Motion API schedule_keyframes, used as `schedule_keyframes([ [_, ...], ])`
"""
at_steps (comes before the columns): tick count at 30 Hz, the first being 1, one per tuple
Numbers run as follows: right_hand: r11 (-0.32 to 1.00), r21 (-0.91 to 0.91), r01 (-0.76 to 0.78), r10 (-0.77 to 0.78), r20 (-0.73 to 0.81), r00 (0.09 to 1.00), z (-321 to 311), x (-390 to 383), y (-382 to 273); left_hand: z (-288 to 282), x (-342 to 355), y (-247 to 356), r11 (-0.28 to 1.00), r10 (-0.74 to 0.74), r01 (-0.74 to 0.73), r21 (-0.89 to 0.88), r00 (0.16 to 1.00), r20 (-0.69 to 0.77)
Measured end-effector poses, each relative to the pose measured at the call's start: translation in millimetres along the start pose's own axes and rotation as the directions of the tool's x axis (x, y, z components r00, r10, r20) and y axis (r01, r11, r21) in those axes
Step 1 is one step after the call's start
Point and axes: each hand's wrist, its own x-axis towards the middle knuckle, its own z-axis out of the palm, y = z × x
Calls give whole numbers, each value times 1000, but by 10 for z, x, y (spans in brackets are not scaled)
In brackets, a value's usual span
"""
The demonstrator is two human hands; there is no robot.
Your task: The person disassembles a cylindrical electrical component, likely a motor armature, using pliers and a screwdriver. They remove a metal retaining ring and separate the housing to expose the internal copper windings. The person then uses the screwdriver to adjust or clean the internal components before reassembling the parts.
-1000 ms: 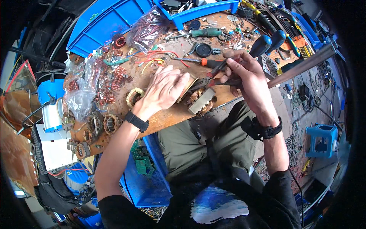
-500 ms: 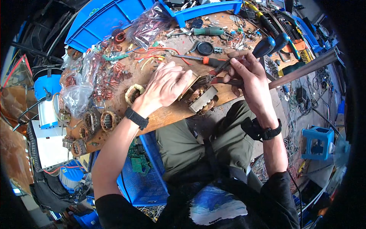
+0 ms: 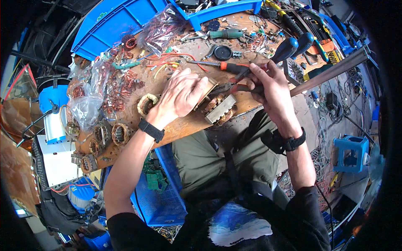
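My left hand (image 3: 179,94), a black band round its wrist, presses down near the front edge of the wooden bench. Its fingers curl over a tan-edged plate (image 3: 208,88) of a motor core part, mostly hidden beneath it. Close by, a grey laminated metal core (image 3: 222,109) with copper windings sits at the bench edge. In my right hand (image 3: 274,85) are pliers with red and black handles (image 3: 243,88); their jaws point left toward the windings. Whether the jaws touch the copper cannot be made out. A ring-shaped wound stator (image 3: 147,103) lies left of my left hand.
Several wound stators (image 3: 120,133) and plastic bags (image 3: 86,106) with copper coils crowd the bench's left. Behind lie an orange-handled screwdriver (image 3: 232,67), a green-handled one (image 3: 226,34) and blue bins (image 3: 121,25). A long bar (image 3: 331,76) juts out at right. A blue crate (image 3: 161,196) stands below.
My right hand's fingers have drawn in closer round the pliers' handles, and the hand has shifted slightly left. My left hand stays in place on the part.
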Motion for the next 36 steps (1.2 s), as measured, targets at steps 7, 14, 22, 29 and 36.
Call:
schedule_keyframes([
  [7,989,145,29,-25,-30,999,-30,-87,152,-20,41,32,996,-78,81,-47,995,63],
  [14,979,136,152,-136,-122,983,12,-238,217,-8,92,112,997,53,-58,-60,995,-85],
  [22,995,-5,99,-99,38,994,-28,-19,-109,91,32,-31,996,84,-88,-26,987,-137],
  [29,998,-22,65,-62,116,991,-41,27,-47,38,25,-10,998,54,-56,-25,997,-61],
  [36,928,-82,363,-345,174,922,49,-114,-36,-27,78,80,999,-31,31,-40,999,17],
])
